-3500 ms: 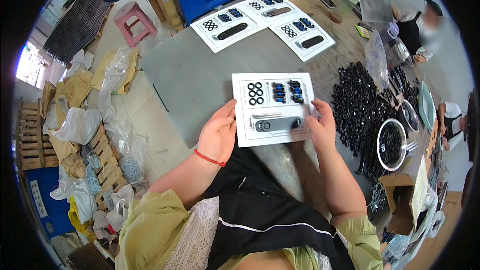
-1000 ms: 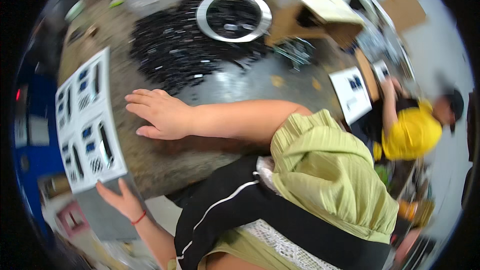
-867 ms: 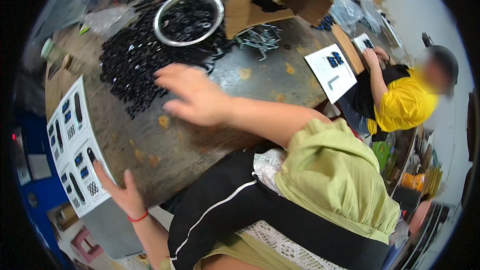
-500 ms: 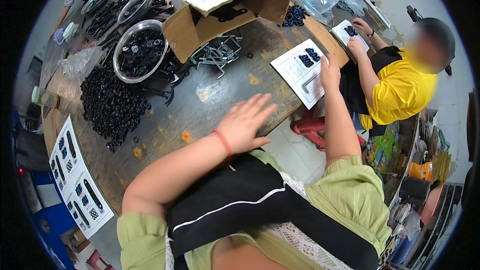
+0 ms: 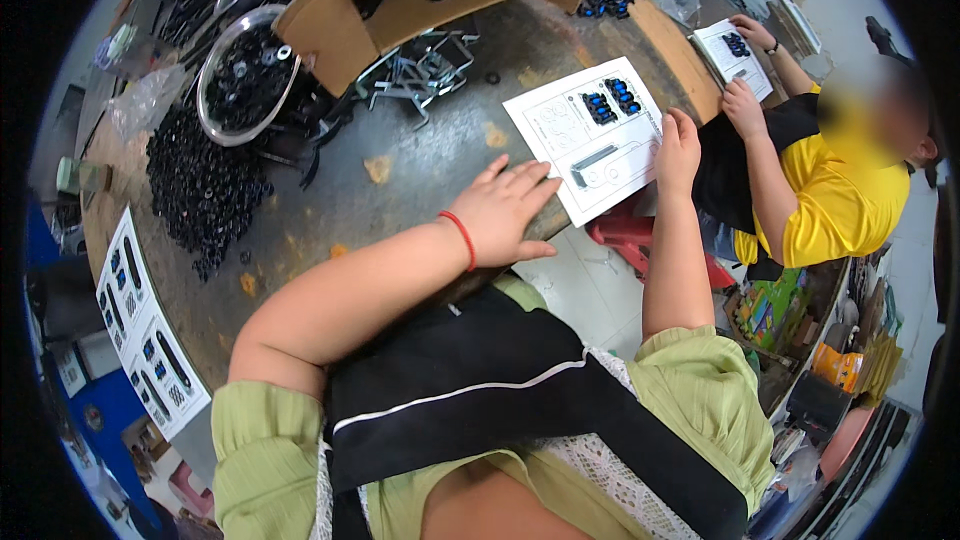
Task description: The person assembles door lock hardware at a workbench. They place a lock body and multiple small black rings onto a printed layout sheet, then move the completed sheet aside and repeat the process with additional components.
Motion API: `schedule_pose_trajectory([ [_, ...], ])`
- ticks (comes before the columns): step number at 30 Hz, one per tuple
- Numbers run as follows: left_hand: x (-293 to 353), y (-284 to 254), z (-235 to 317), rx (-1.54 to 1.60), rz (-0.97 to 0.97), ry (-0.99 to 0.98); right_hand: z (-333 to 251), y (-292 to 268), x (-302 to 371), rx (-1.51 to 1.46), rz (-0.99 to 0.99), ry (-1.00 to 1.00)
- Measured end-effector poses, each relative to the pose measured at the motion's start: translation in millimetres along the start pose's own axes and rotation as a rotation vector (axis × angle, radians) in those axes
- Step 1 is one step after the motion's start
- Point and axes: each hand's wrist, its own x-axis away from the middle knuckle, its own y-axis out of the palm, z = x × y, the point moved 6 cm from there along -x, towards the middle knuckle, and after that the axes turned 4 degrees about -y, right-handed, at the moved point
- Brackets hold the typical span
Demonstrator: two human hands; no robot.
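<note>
A white printed card [image 5: 545,112] lies over the table's right edge, carrying two black-and-blue clusters of small hardware [image 5: 611,101] and a grey bar-like shape [image 5: 597,156] on its lower half. My right hand [image 5: 678,152] grips the card's right edge, thumb on top; the fingers beneath are hidden. My left hand [image 5: 508,212], with a red band at the wrist, rests palm down on the dark table [image 5: 400,202]. Its fingers are spread, the tips close by the card's left edge; whether they touch it I cannot tell.
An open cardboard box [image 5: 330,35] stands at the back beside bent metal rods [image 5: 415,80]. Left of it are a metal bowl of black washers [image 5: 245,90] and a heap of small black parts [image 5: 195,200]. Printed cards [image 5: 150,340] lie far left. A person in yellow [image 5: 840,180] works at right.
My left hand has moved closer to the card's left edge. The card has turned slightly and shifted left in view, still in my right hand. The whole view has shifted a little.
</note>
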Motion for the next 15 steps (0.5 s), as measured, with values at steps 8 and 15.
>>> schedule_pose_trajectory([
  [8, 137.3, -52.5, -35.2, 0.217, 0.032, -0.273, -75.2, 62.2, 108.6, 0.027, -0.434, -0.049],
  [15, 281.4, -57.8, -45.7, 0.664, 0.429, -0.654, -154.8, 118.3, 192.5, -0.099, -0.726, -0.154],
])
